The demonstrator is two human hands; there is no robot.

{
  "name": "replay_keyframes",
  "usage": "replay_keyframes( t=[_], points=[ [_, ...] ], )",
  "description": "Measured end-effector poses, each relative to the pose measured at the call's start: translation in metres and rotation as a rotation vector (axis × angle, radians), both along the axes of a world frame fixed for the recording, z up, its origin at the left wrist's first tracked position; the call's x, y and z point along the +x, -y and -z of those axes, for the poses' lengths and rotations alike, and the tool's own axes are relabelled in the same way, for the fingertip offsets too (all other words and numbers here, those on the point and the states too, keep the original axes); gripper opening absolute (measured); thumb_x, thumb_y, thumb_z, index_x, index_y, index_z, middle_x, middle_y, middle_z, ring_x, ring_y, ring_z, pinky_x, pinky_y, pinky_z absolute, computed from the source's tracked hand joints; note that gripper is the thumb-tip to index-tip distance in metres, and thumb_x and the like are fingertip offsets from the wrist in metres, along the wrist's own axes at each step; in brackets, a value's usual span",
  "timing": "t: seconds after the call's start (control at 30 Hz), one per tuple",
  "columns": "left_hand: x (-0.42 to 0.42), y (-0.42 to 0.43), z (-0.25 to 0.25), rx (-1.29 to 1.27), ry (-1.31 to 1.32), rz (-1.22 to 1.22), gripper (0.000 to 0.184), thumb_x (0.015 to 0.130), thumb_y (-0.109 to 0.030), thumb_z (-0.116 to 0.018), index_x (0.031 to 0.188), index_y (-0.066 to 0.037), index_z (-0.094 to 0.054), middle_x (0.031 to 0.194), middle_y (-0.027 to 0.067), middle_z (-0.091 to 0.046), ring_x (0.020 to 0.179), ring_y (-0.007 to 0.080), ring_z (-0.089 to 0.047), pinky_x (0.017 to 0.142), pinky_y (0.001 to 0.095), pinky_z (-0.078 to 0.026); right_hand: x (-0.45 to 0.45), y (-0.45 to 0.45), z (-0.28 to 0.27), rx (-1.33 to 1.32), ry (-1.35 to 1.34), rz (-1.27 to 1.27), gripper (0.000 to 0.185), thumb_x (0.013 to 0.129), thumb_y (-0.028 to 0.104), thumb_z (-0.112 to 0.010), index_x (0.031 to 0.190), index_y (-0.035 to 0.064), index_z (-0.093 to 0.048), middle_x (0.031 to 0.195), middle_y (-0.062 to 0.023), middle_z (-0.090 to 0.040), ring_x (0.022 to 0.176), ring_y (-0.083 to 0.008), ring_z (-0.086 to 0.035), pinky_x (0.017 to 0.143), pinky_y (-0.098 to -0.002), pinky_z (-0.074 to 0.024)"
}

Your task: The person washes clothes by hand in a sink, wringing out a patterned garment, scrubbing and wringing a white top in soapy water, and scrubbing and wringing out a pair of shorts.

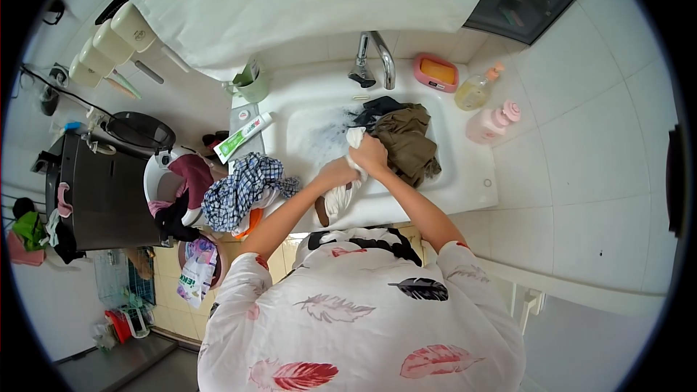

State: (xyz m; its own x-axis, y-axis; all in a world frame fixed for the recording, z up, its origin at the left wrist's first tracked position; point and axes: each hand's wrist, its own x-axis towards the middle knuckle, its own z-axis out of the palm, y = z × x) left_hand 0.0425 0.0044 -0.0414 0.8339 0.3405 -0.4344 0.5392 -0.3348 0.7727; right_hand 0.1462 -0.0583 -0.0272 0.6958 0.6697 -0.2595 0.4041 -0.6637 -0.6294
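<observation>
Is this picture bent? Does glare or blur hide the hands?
Head view: wide-angle distortion curves the wall tiles, with black corners; head view: small highlights on the chrome faucet; head view: left hand and right hand look fairly sharp, without glare.

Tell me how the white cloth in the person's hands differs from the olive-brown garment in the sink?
The white cloth is pale; the olive-brown garment is much darker. The white cloth is bunched narrow, gripped by the left hand and right hand; the olive-brown garment lies in a broader heap in the sink. Both are crumpled fabric.
</observation>
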Motion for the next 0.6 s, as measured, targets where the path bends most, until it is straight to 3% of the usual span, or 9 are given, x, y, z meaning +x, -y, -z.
replay_keyframes(
  t=[0.07,0.13,0.2,0.27,0.4,0.47,0.5,0.53,0.6],
  points=[
    [-0.001,-0.003,-0.009,0.042,0.008,-0.017,0.036,0.057,-0.028,-0.06,0.078,0.001,-0.06,0.068,0.0103,-0.059,0.062,0.0181,-0.055,0.057,0.0287,-0.042,-0.002,-0.002,-0.004,0.057,-0.031,0.067,0.049,0.062,0.026,-0.062,0.102,-0.0001,-0.05,0.092,-0.0198,-0.058,0.087,-0.0321,-0.056,0.077,-0.0367,-0.0426],
    [-0.001,-0.014,-0.025,-0.146,-0.023,-0.141,0.038,0.057,-0.03,-0.06,0.078,0.002,-0.058,0.068,0.0098,-0.058,0.062,0.018,-0.053,0.059,0.0291,-0.041,0.007,-0.01,0.047,0.665,-0.113,0.153,0.051,0.064,0.021,-0.064,0.106,-0.0008,-0.044,0.097,-0.0145,-0.055,0.09,-0.0248,-0.054,0.078,-0.0311,-0.041],
    [-0.003,-0.021,-0.035,-0.187,-0.017,-0.152,0.038,0.058,-0.028,-0.06,0.082,0.002,-0.058,0.073,0.0085,-0.057,0.066,0.0165,-0.052,0.061,0.0277,-0.041,0.01,-0.008,0.037,0.818,-0.66,0.196,0.044,0.074,0.019,-0.061,0.11,0.004,-0.041,0.102,-0.0053,-0.05,0.095,-0.0187,-0.05,0.078,-0.0263,-0.0402],
    [-0.005,-0.022,-0.048,-0.289,0.169,-0.24,0.038,0.06,-0.024,-0.059,0.088,0.002,-0.057,0.08,0.0076,-0.057,0.072,0.0156,-0.052,0.065,0.0263,-0.041,0.004,0.001,0.007,0.979,-1.193,0.263,0.061,0.073,0.024,-0.064,0.119,0.002,-0.03,0.113,-0.0069,-0.045,0.101,-0.0186,-0.046,0.084,-0.0289,-0.0371],
    [-0.006,-0.019,-0.049,-0.524,0.359,-0.352,0.037,0.066,-0.017,-0.057,0.097,0.002,-0.052,0.083,0.0071,-0.056,0.073,0.0139,-0.051,0.065,0.0252,-0.042,-0.02,0.017,-0.009,0.884,-1.237,0.218,0.068,0.076,0.035,-0.059,0.123,-0.001,-0.023,0.12,-0.0098,-0.037,0.108,-0.0198,-0.041,0.089,-0.0306,-0.0334],
    [-0.01,-0.012,-0.064,-0.542,0.383,-0.443,0.037,0.067,-0.017,-0.057,0.099,0.002,-0.051,0.083,0.0068,-0.056,0.072,0.0133,-0.051,0.064,0.0249,-0.042,-0.043,0.024,-0.01,0.523,-0.833,0.177,0.075,0.078,0.05,-0.048,0.126,-0.0009,-0.021,0.127,-0.0131,-0.033,0.116,-0.0229,-0.032,0.098,-0.0329,-0.0215],
    [-0.011,-0.007,-0.069,-0.562,0.403,-0.529,0.038,0.068,-0.016,-0.057,0.101,0.001,-0.05,0.084,0.0065,-0.056,0.071,0.0127,-0.051,0.063,0.0246,-0.042,-0.051,0.033,-0.039,0.55,-0.626,-0.045,0.076,0.077,0.051,-0.049,0.123,-0.0046,-0.025,0.123,-0.0186,-0.036,0.113,-0.0263,-0.035,0.095,-0.0318,-0.0252],
    [-0.009,-0.002,-0.067,-0.563,0.4,-0.529,0.038,0.068,-0.016,-0.057,0.101,0.001,-0.05,0.084,0.0065,-0.056,0.071,0.0127,-0.051,0.063,0.0246,-0.042,-0.053,0.032,-0.034,0.549,-0.627,-0.042,0.076,0.077,0.051,-0.049,0.123,-0.0046,-0.025,0.123,-0.0186,-0.036,0.113,-0.0263,-0.035,0.095,-0.0318,-0.0252],
    [-0.001,0.01,-0.062,-0.558,0.639,-0.691,0.039,0.071,-0.018,-0.057,0.104,0.001,-0.048,0.086,0.0057,-0.056,0.072,0.0121,-0.051,0.064,0.0242,-0.042,-0.059,0.025,-0.013,0.59,-0.315,0.152,0.063,0.08,0.045,-0.049,0.113,-0.0071,-0.035,0.114,-0.0237,-0.042,0.105,-0.0311,-0.042,0.088,-0.0336,-0.0325]
  ],
)
